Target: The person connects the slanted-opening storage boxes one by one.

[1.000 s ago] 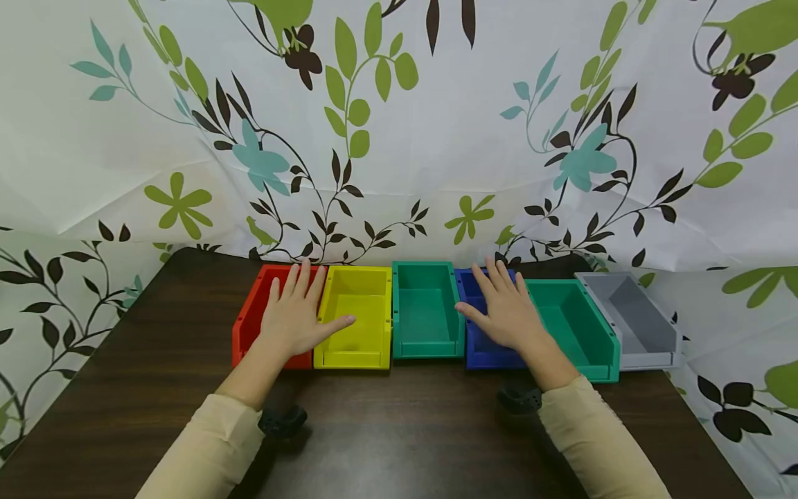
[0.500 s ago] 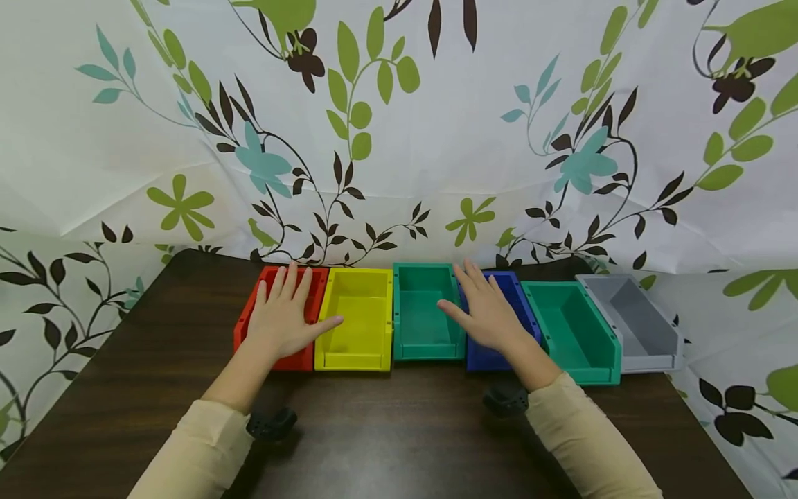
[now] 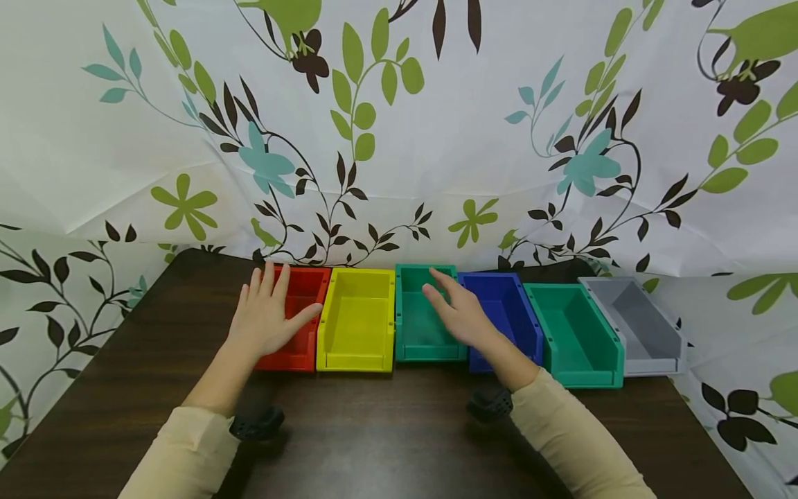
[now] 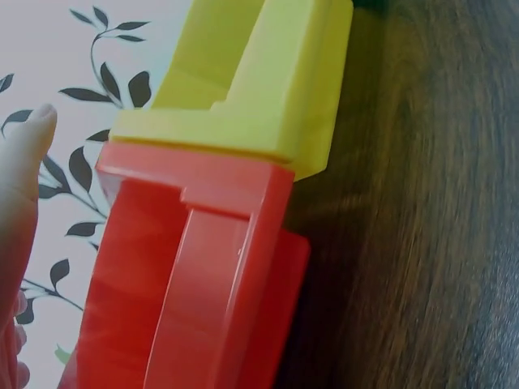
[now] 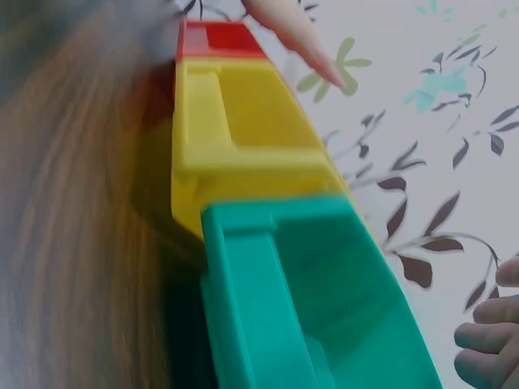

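My left hand [image 3: 262,322] is spread out over the red bin [image 3: 305,298], fingers straight, with the thumb pointing right towards the yellow bin [image 3: 355,333]. My right hand [image 3: 464,315] is over the near-middle green bin [image 3: 430,350] and the left edge of the blue bin [image 3: 508,305]. Its thumb and index finger show in the head view; its other fingers are partly hidden there. Neither hand holds anything. In the left wrist view the thumb [image 4: 24,154] is apart from the red bin [image 4: 211,267].
The bins stand side by side along the back of the dark wooden table [image 3: 374,436]. Further right come a second green bin [image 3: 573,333] and a grey bin [image 3: 636,319]. Leaf-patterned cloth [image 3: 399,180] hangs behind. A dark device sits at each wrist.
Both hands have moved left. The left hand has slid outward over the red bin, and the right has gone from the blue bin to the green one, turning so fewer fingers show.
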Motion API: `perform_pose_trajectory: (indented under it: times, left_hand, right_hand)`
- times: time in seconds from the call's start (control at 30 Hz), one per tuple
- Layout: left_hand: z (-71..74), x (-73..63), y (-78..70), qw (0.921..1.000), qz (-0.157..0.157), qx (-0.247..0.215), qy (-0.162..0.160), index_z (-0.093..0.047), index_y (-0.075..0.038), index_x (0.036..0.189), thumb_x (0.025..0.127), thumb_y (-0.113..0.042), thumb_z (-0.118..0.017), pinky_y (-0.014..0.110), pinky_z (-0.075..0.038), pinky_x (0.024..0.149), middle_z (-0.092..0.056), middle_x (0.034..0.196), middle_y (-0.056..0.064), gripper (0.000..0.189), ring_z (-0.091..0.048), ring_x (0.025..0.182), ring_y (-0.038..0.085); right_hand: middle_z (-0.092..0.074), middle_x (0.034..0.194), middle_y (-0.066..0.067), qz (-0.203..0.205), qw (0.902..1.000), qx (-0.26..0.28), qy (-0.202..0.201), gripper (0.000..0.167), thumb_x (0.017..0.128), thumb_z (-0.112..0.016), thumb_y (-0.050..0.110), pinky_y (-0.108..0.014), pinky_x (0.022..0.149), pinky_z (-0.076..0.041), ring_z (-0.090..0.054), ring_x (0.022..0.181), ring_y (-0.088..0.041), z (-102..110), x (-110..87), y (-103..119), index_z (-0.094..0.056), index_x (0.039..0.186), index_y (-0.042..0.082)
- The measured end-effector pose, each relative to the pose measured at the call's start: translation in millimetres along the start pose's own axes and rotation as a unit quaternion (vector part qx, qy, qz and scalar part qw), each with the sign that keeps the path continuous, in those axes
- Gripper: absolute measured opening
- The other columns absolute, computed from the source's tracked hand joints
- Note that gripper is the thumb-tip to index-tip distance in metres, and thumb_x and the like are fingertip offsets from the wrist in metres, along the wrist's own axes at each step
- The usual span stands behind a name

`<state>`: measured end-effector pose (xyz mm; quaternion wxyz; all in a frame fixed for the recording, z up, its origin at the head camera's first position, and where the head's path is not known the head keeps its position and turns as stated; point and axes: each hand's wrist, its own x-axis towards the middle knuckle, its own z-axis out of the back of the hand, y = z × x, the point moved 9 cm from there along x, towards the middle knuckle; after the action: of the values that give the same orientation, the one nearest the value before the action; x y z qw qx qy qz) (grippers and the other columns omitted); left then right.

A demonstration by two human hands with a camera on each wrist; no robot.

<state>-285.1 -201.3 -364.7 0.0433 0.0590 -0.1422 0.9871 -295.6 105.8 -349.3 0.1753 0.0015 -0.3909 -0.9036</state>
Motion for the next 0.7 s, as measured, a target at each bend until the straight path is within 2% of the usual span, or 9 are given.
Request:
perform_pose_trajectory:
  times: [0.17,0.27,0.37,0.5,0.63,0.7]
  left_hand:
    - [3.6,-1.3,16.0,0.9991,0.024,-0.034,-0.001,-0.008,-0.001,0.151,0.087,-0.073,-0.032,0.066,-0.007,0.112,-0.003,0.155,0.029,0.099,-0.006,0.139,0.053]
    - [4.3,-3.1,26.5,0.9975,0.041,-0.058,0.001,-0.008,0.003,0.15,0.09,-0.069,-0.031,0.068,-0.014,0.109,-0.007,0.153,0.032,0.096,-0.012,0.137,0.055]
    - [3.2,-6.0,36.4,0.9928,0.067,-0.097,0.017,-0.005,0.005,0.149,0.091,-0.065,-0.032,0.07,-0.022,0.103,-0.01,0.152,0.034,0.095,-0.017,0.136,0.055]
    - [-0.7,-9.4,47.4,0.9815,0.1,-0.158,0.04,-0.005,0.006,0.149,0.094,-0.061,-0.031,0.07,-0.028,0.099,-0.016,0.15,0.035,0.09,-0.024,0.134,0.054]
    - [-1.5,-11.7,55.7,0.9733,0.113,-0.197,0.033,-0.015,0.007,0.148,0.098,-0.051,-0.031,0.067,-0.032,0.101,-0.029,0.146,0.035,0.078,-0.034,0.129,0.052]
    - [0.1,-12.7,58.8,0.9706,0.115,-0.21,0.022,-0.02,0.007,0.146,0.1,-0.044,-0.033,0.064,-0.036,0.1,-0.035,0.142,0.035,0.07,-0.04,0.125,0.05]
  right_hand:
    - [-0.045,0.144,-0.013,-0.019,0.9948,0.099,0.011,0.062,0.098,-0.035,0.052,-0.051,0.105,-0.04,-0.047,0.13,-0.03,-11,0.3,7,-0.038,0.145,0.011]
    - [-0.045,0.144,-0.014,-0.041,0.9812,0.184,0.041,0.061,0.099,-0.035,0.049,-0.048,0.106,-0.04,-0.049,0.129,-0.029,-22,0.7,9,-0.037,0.144,0.008]
    - [-0.044,0.145,-0.017,-0.075,0.9563,0.272,0.076,0.063,0.1,-0.034,0.049,-0.045,0.105,-0.04,-0.05,0.128,-0.029,-33,1.2,10,-0.033,0.146,0.006]
    - [-0.041,0.146,-0.018,-0.13,0.9175,0.362,0.103,0.067,0.099,-0.034,0.052,-0.042,0.105,-0.042,-0.048,0.129,-0.03,-44,0.7,12,-0.03,0.147,0.006]
    - [-0.033,0.149,-0.024,-0.17,0.8766,0.43,0.132,0.066,0.1,-0.031,0.05,-0.045,0.107,-0.038,-0.042,0.133,-0.036,-50,-2.8,17,-0.025,0.149,0.006]
    - [-0.028,0.151,-0.026,-0.178,0.8618,0.45,0.151,0.064,0.101,-0.028,0.048,-0.047,0.109,-0.035,-0.036,0.136,-0.038,-52,-4.6,21,-0.022,0.15,0.006]
